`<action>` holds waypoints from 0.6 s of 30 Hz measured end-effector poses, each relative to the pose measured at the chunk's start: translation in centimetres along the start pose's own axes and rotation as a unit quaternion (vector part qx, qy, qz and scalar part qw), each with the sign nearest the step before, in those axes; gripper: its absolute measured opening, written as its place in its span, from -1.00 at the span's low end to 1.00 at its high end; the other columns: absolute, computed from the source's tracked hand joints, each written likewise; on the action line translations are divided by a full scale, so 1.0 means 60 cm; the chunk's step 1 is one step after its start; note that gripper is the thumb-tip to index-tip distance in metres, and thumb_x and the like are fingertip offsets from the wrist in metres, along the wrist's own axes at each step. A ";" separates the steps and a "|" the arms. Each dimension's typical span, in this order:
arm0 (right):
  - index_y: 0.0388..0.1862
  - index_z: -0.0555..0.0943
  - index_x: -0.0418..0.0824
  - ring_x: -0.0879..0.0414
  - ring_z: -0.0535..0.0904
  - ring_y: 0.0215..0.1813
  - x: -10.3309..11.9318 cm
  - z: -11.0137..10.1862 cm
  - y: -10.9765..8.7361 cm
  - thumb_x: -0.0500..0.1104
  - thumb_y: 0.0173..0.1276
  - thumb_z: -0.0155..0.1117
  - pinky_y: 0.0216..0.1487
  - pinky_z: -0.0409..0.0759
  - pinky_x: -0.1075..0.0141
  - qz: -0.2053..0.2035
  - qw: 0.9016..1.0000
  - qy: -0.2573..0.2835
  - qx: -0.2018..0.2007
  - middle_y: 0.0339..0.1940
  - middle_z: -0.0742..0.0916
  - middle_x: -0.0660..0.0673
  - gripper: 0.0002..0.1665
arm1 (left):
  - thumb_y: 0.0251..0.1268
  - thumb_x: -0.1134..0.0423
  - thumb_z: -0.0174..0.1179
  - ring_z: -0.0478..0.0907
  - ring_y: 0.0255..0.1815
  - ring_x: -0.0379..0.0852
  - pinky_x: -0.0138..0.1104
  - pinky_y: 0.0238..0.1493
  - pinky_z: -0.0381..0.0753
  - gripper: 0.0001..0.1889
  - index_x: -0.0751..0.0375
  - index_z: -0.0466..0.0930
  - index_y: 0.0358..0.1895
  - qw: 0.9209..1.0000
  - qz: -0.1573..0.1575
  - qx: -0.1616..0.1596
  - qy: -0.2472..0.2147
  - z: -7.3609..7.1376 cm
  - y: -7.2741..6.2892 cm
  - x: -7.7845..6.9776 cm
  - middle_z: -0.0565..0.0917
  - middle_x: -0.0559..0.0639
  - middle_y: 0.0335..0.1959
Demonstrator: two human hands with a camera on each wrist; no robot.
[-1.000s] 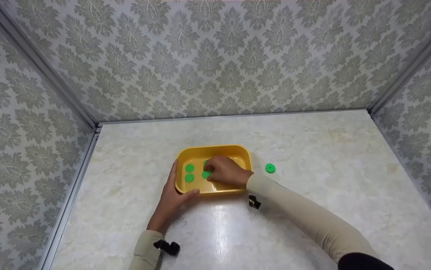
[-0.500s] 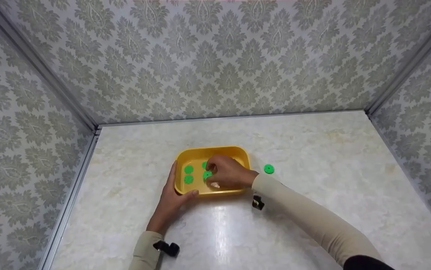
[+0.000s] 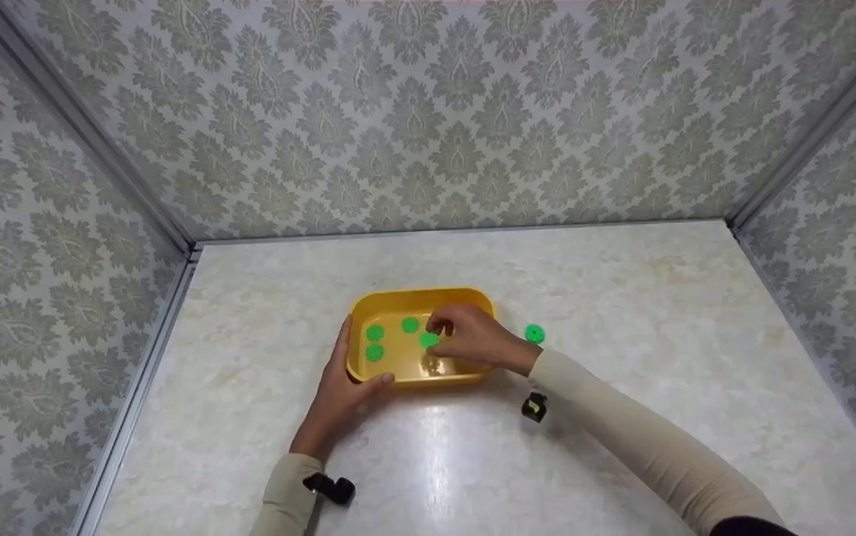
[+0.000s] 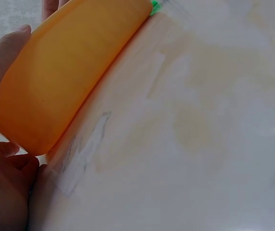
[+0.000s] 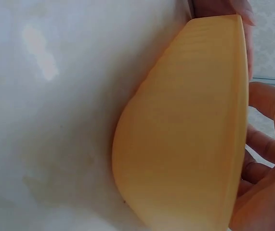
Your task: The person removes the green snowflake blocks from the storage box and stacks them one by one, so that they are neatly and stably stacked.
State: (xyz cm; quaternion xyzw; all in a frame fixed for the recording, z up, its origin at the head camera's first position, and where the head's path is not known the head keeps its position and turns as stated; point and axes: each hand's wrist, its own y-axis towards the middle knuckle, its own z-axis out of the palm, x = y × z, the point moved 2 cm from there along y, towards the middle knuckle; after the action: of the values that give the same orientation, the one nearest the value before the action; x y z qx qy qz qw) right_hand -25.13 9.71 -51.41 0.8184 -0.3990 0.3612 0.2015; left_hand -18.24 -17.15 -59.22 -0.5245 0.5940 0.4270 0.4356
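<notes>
In the head view, a yellow plastic tray (image 3: 413,378) sits on the table with small green notched discs lying flat inside. My left hand (image 3: 340,398) grips the tray's left front corner, thumb on the front rim, fingers along the left side. My right hand (image 3: 476,339) reaches in over the right side and pinches one green disc (image 3: 429,340) between thumb and forefinger. Two discs lie at the left, an upper disc (image 3: 375,333) and a lower disc (image 3: 374,352); a third disc (image 3: 410,325) lies nearer the middle. The right hand hides part of the tray floor.
Another green notched disc (image 3: 534,333) lies on the pale marbled table (image 3: 621,298), just right of the tray and close to the right wrist. Patterned wall panels (image 3: 458,119) stand behind and at both sides. Each wrist carries a black camera (image 3: 534,407).
My right hand has drawn the pinched disc a little to the right and back, away from the disc near the middle, which now shows fully. The left hand has stayed on the tray.
</notes>
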 end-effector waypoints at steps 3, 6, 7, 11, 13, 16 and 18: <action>0.10 0.78 -0.32 -0.05 0.68 0.02 -0.003 -0.011 -0.011 -0.19 0.38 0.62 0.14 0.67 0.05 -0.004 1.000 0.014 -0.016 0.05 0.82 -0.22 -0.62 | 0.29 0.03 0.64 0.04 0.79 -0.06 0.05 0.74 0.02 0.31 -0.20 -0.23 0.87 1.000 -0.002 0.001 -0.001 0.001 0.000 -0.001 0.02 -0.16 0.84; 0.07 0.79 -0.28 -0.05 0.68 0.00 -0.007 -0.021 -0.020 -0.19 0.38 0.62 0.11 0.66 0.09 -0.011 0.999 0.020 -0.034 0.02 0.83 -0.17 -0.66 | 0.27 0.01 0.65 0.03 0.79 -0.09 0.05 0.75 0.01 0.32 -0.19 -0.23 0.87 1.000 -0.007 0.001 -0.003 0.000 0.001 -0.001 0.02 -0.21 0.83; 0.06 0.80 -0.26 -0.05 0.69 -0.01 -0.008 -0.024 -0.022 -0.18 0.38 0.62 0.09 0.66 0.10 -0.013 0.999 0.022 -0.040 0.01 0.83 -0.15 -0.67 | 0.27 0.00 0.65 0.02 0.79 -0.10 0.05 0.75 -0.01 0.33 -0.19 -0.23 0.87 1.000 -0.008 0.000 -0.002 0.000 0.002 -0.001 0.02 -0.22 0.83; 0.07 0.80 -0.24 -0.07 0.69 -0.01 -0.013 -0.034 -0.033 -0.17 0.41 0.61 0.08 0.66 0.11 -0.018 0.998 0.034 -0.053 0.00 0.82 -0.13 -0.68 | 0.26 -0.02 0.66 0.01 0.79 -0.10 0.06 0.76 -0.03 0.33 -0.28 -0.22 0.86 1.000 -0.013 0.000 -0.002 0.001 0.003 0.000 0.01 -0.24 0.83; 0.09 0.79 -0.24 -0.09 0.68 0.00 -0.014 -0.038 -0.038 -0.17 0.42 0.61 0.10 0.67 0.05 -0.020 0.997 0.040 -0.058 0.02 0.82 -0.14 -0.68 | 0.25 -0.02 0.66 0.01 0.79 -0.11 0.05 0.76 -0.03 0.32 -0.34 -0.22 0.85 1.000 -0.014 0.001 -0.004 0.001 0.003 0.001 0.01 -0.26 0.83; 0.09 0.78 -0.23 -0.13 0.68 0.01 -0.016 -0.043 -0.045 -0.17 0.43 0.61 0.12 0.68 -0.06 -0.027 0.997 0.043 -0.064 0.03 0.81 -0.13 -0.68 | 0.26 -0.03 0.66 0.01 0.79 -0.12 0.05 0.76 -0.03 0.32 -0.36 -0.22 0.85 1.000 -0.017 0.002 -0.004 0.000 0.002 0.001 0.01 -0.28 0.82; 0.09 0.77 -0.24 -0.20 0.68 0.03 -0.015 -0.046 -0.049 -0.19 0.42 0.61 0.12 0.67 -0.13 -0.028 0.996 0.048 -0.068 0.03 0.80 -0.14 -0.68 | 0.26 -0.03 0.66 0.02 0.79 -0.12 0.05 0.76 -0.02 0.32 -0.36 -0.22 0.85 1.000 -0.018 0.001 -0.003 0.000 0.001 0.001 0.02 -0.28 0.82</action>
State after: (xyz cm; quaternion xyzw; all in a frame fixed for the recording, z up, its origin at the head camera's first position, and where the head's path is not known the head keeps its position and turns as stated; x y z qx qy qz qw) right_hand -24.35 13.66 -50.40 0.7954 -0.3895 0.3658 0.2859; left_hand -18.28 -17.17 -59.25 -0.5333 0.5837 0.4203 0.4452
